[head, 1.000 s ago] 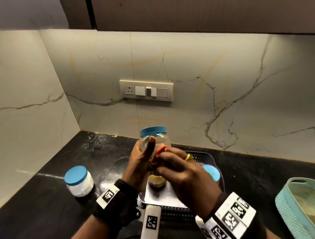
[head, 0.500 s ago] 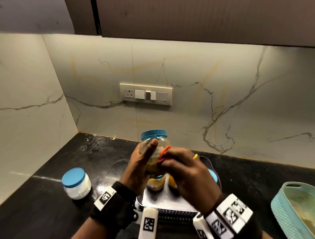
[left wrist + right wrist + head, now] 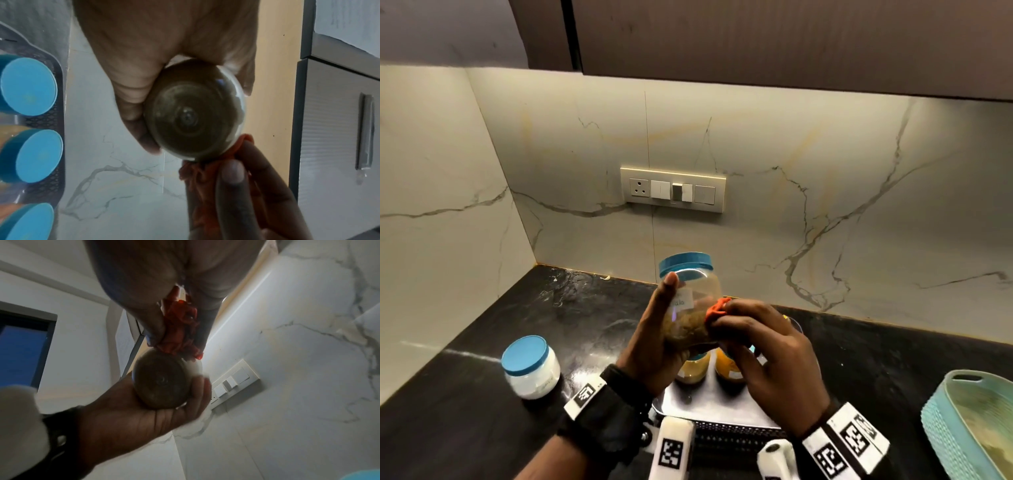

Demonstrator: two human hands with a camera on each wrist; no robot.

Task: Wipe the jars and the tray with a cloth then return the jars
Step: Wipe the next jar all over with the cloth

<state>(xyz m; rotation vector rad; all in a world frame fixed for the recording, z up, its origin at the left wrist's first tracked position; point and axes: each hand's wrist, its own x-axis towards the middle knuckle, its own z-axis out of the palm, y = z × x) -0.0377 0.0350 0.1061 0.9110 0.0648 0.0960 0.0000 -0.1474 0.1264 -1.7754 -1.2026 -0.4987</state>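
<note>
My left hand (image 3: 657, 339) grips a clear jar (image 3: 693, 301) with a blue lid and brown contents, held upright above the tray. Its round base shows in the left wrist view (image 3: 194, 116) and in the right wrist view (image 3: 161, 381). My right hand (image 3: 763, 353) pinches a bunched orange cloth (image 3: 717, 308) and presses it against the jar's right side. The cloth (image 3: 205, 186) touches the jar's lower edge. The silver tray (image 3: 709, 407) lies below my hands with two jars of yellow and orange powder (image 3: 693, 371) on it. A white jar (image 3: 530, 366) with a blue lid stands on the counter to the left.
The black counter (image 3: 482, 428) meets marble walls in a corner at the left. A switch panel (image 3: 673, 189) sits on the back wall. A teal basket (image 3: 969, 421) stands at the right edge. Dark cabinets hang overhead. Blue jar lids (image 3: 28, 86) line the tray in the left wrist view.
Both hands stay on the jar while the cloth rubs its right side; the right hand has shifted slightly lower and to the right. The head view has tilted up a little.
</note>
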